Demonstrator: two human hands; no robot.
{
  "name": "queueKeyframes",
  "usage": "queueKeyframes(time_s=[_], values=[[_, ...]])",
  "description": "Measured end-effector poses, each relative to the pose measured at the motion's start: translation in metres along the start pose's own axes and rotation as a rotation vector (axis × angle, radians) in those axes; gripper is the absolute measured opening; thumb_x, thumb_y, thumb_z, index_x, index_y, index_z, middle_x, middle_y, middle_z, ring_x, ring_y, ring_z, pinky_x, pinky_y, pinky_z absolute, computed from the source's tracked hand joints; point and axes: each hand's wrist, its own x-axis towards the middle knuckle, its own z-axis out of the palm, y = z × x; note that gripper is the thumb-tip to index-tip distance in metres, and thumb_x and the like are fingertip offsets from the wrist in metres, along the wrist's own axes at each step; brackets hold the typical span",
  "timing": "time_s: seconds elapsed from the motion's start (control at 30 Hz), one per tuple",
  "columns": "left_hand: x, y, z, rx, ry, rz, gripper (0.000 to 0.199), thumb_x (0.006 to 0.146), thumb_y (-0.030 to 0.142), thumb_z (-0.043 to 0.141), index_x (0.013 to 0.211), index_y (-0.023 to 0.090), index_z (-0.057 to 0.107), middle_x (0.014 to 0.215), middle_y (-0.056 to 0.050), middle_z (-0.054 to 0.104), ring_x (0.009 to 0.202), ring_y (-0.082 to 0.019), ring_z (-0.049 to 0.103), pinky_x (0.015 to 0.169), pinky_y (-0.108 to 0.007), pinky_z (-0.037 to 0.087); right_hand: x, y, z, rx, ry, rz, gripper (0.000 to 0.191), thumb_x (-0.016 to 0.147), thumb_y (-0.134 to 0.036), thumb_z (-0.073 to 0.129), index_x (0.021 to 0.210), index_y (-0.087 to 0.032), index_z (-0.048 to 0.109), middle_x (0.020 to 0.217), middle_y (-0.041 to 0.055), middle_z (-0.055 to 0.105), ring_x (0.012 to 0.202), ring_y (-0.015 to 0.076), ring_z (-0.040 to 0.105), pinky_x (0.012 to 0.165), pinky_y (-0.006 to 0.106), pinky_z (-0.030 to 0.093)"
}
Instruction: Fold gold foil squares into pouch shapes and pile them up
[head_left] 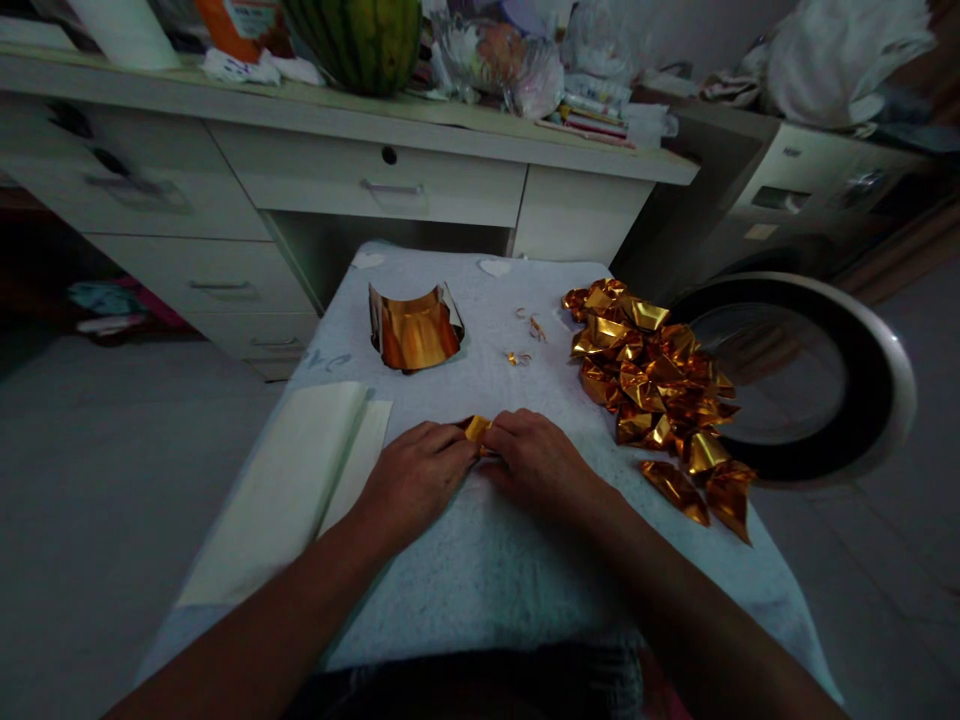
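Note:
Between my two hands, low over the cloth-covered table [480, 580], is a small piece of gold foil paper [477, 428], mostly hidden by fingers. My left hand [424, 468] pinches its left side. On the right side, the fingers of my right hand [534, 455] are closed on the same piece. Beyond my left hand stands a curled stack of gold foil sheets [415, 330]. A heap of folded gold foil pieces [652, 370] lies to the right. Small foil scraps [517, 358] rest in the middle, past my hands.
White paper sheets [281, 480] lie along the table's left side. Behind is a white desk [375, 180] bearing a watermelon [356, 40] and plastic bags [495, 60]. At right, a washing machine's round door [825, 380] stands ajar near the foil heap.

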Motion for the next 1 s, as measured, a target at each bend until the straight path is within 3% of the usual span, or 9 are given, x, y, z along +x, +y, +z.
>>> queueKeyframes(time_s=[0.1,0.27,0.4,0.47,0.63,0.8,1.0], values=[[0.001,0.005,0.000,0.010,-0.001,0.018,0.015,0.095,0.021,0.051,0.091,0.018,0.065,0.084,-0.004,0.067,0.081,-0.020,0.061,0.074,-0.035,0.053,0.000,0.003,0.005,-0.044,-0.005,-0.012,0.012,0.094,-0.018,0.055,0.088,-0.016,0.066,0.087,0.0049,0.065,0.077,0.0171,0.053,0.069,0.030,0.033],[0.000,0.011,-0.003,-0.007,0.025,0.008,0.004,0.090,0.018,0.058,0.094,0.019,0.059,0.092,-0.005,0.062,0.085,-0.022,0.057,0.076,-0.037,0.051,-0.008,0.009,0.012,-0.061,0.075,-0.059,0.012,0.094,-0.021,0.058,0.086,-0.018,0.066,0.083,0.0030,0.064,0.076,0.0171,0.050,0.069,0.031,0.032],[-0.002,0.009,-0.008,-0.029,0.080,-0.121,0.029,0.078,0.012,0.066,0.103,0.017,0.052,0.104,-0.009,0.056,0.097,-0.025,0.053,0.083,-0.039,0.050,-0.016,0.011,0.016,-0.043,0.130,-0.067,0.011,0.094,-0.020,0.058,0.088,-0.017,0.068,0.084,0.0035,0.065,0.077,0.0172,0.051,0.072,0.030,0.035],[-0.002,0.006,-0.009,-0.060,0.046,-0.172,0.031,0.075,0.011,0.067,0.101,0.018,0.051,0.104,-0.008,0.056,0.097,-0.025,0.053,0.082,-0.039,0.049,-0.018,0.012,0.019,-0.020,0.152,-0.065,0.013,0.094,-0.019,0.057,0.089,-0.016,0.068,0.084,0.0046,0.065,0.079,0.0175,0.051,0.073,0.030,0.037],[-0.003,0.000,-0.008,-0.089,-0.109,-0.103,0.010,0.083,0.011,0.061,0.086,0.020,0.056,0.087,-0.003,0.062,0.085,-0.022,0.057,0.076,-0.037,0.047,-0.021,0.014,0.023,0.074,0.184,-0.044,0.013,0.094,-0.016,0.056,0.091,-0.016,0.069,0.088,0.0063,0.065,0.083,0.0182,0.054,0.077,0.029,0.042],[-0.005,-0.002,-0.005,-0.079,-0.072,-0.007,0.009,0.091,0.017,0.055,0.093,0.021,0.063,0.089,-0.003,0.068,0.083,-0.021,0.059,0.076,-0.037,0.047,-0.022,0.016,0.024,0.192,0.220,-0.031,0.012,0.092,-0.013,0.057,0.090,-0.017,0.069,0.092,0.0068,0.064,0.087,0.0184,0.055,0.079,0.030,0.045],[-0.003,0.000,-0.004,-0.124,-0.098,-0.075,0.014,0.094,0.018,0.050,0.094,0.018,0.064,0.086,-0.005,0.065,0.083,-0.021,0.058,0.076,-0.035,0.048,-0.023,0.019,0.025,0.339,0.259,0.010,0.010,0.088,-0.011,0.060,0.089,-0.016,0.068,0.088,0.0054,0.062,0.085,0.0174,0.055,0.078,0.030,0.045]])
